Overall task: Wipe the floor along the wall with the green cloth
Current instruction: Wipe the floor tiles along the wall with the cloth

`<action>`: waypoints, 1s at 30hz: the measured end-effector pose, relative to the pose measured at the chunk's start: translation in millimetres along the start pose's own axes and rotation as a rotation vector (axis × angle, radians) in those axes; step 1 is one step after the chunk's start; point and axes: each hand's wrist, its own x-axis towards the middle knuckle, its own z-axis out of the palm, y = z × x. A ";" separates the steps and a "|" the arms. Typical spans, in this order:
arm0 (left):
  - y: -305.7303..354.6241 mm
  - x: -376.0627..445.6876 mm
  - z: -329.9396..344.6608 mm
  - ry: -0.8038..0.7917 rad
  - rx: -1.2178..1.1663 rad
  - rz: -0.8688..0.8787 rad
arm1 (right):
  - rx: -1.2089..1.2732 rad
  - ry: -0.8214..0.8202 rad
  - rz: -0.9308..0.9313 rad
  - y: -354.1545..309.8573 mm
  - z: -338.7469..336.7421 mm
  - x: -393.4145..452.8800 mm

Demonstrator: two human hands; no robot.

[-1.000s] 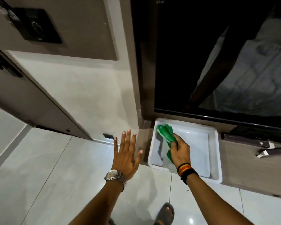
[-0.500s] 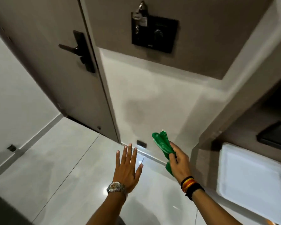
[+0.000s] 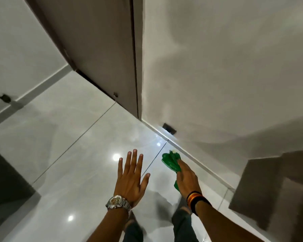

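My right hand [image 3: 186, 177] grips the crumpled green cloth [image 3: 171, 161], which sticks out ahead of the fingers above the glossy tiled floor [image 3: 73, 154], close to the white skirting at the foot of the wall [image 3: 217, 75]. I cannot tell whether the cloth touches the floor. To the left of it, my left hand [image 3: 131, 179] hovers over the tiles with fingers spread and nothing in it; a metal watch sits on its wrist.
A brown door [image 3: 101, 49] stands at the far left of the wall, with a small stopper at its foot. A dark block [image 3: 169, 128] sits on the skirting ahead of the cloth. A brown cabinet corner [image 3: 273, 194] juts out at right. My feet show below.
The view has swung left, away from the white tray and cabinet. My right hand carried the green cloth out of the tray and down toward the floor by the wall. The left hand stays spread.
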 end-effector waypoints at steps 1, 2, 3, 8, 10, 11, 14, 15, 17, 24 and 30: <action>-10.3 5.3 21.8 -0.005 -0.008 -0.021 | -0.021 -0.023 0.006 13.7 14.8 14.4; -24.4 14.0 51.0 -0.020 -0.018 -0.031 | -0.040 -0.034 0.012 30.7 33.2 33.7; -38.0 21.5 83.1 -0.030 -0.017 -0.037 | -0.062 -0.037 0.012 49.0 51.8 53.3; -100.3 62.7 222.5 -0.114 0.001 -0.073 | -0.228 -0.054 -0.073 139.3 132.9 148.3; -124.3 78.5 268.8 -0.119 0.023 -0.097 | -0.244 -0.072 -0.119 168.1 161.2 178.5; -135.5 87.1 289.9 -0.115 0.038 -0.111 | -0.249 -0.071 -0.144 179.9 174.5 193.2; -161.5 113.2 358.8 -0.129 0.037 -0.155 | -0.311 -0.059 -0.222 218.6 215.5 237.2; -167.7 123.5 378.6 -0.127 0.044 -0.156 | -0.372 -0.065 -0.252 230.1 227.0 250.8; -179.0 148.9 406.2 -0.126 0.042 -0.154 | -0.561 -0.120 -0.286 248.7 249.2 273.0; -220.2 240.0 474.5 -0.063 0.085 -0.138 | -0.752 -0.201 -0.463 308.7 322.3 339.3; -252.1 277.6 509.0 0.129 0.110 -0.068 | -0.785 -0.086 -0.510 388.7 305.8 349.9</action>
